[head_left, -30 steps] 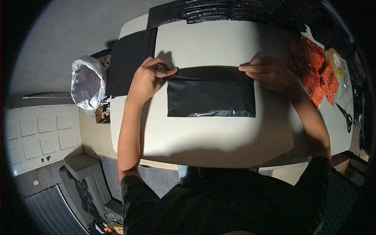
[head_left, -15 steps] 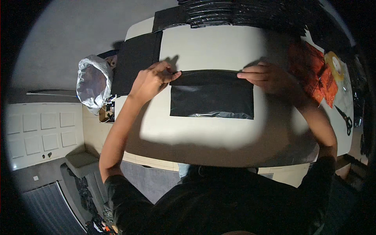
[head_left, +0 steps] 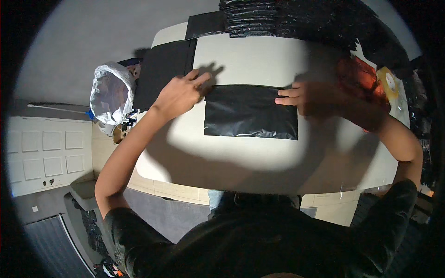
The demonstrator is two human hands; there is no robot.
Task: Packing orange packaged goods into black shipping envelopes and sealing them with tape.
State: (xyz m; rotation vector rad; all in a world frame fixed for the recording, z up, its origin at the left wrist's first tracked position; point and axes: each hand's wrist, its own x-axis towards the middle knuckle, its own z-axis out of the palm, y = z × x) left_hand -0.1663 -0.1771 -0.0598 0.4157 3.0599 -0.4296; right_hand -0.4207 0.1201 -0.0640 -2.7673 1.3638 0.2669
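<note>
A flat black plastic bag [head_left: 250, 113], its upper edge folded into a band, lies in the middle of the white table [head_left: 252, 55]. My left hand [head_left: 182, 96] is at the bag's upper left corner, with fingers spread and nothing visibly held. Its thumb side is partly in shadow, so I cannot tell whether it touches the corner. My right hand [head_left: 309, 99] rests on the upper right corner, its fingertips stretched out over the folded band. Dark shadow covers the back of that hand.
Left of the bag lies a flat black sheet [head_left: 164, 69]. Stacked black plastic bags [head_left: 252, 18] line the far edge. Orange plastic packaging [head_left: 364, 76] and a roll of clear tape [head_left: 389, 82] are at the right. A bin with a white liner [head_left: 111, 95] stands off the table's left side.
My left hand has come off its pinch on the folded edge and spread its fingers. My right fingers have moved down onto the band, and the right elbow has swung outward.
</note>
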